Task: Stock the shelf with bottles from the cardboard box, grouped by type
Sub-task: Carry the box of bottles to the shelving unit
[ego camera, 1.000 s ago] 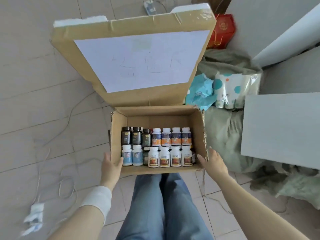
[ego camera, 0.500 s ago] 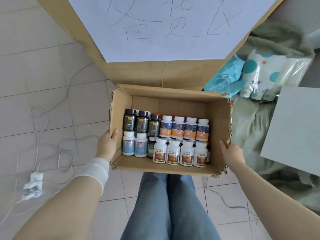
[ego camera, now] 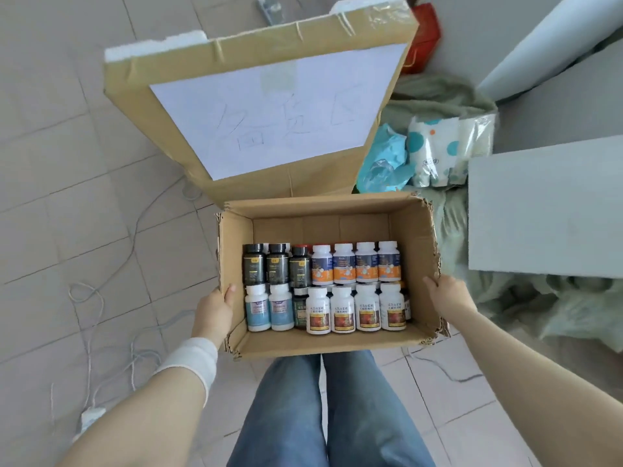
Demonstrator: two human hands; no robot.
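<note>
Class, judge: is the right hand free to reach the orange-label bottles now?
Probably not yet: the right hand and left hand both grip the box walls. The orange-label bottles stand uncovered, so releasing would open the way.

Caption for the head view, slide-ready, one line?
Left hand and right hand grip opposite side walls of an open brown cardboard box holding white and dark bottles.

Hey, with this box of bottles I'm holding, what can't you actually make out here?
All in the head view:
Label print on the bottles: too small and blurred.
The dark bottle in the front row: mostly hidden by neighbouring bottles.
The right hand: fingers out of sight under it, against the cardboard box wall.
The grey panel: cut off by the right edge.
</note>
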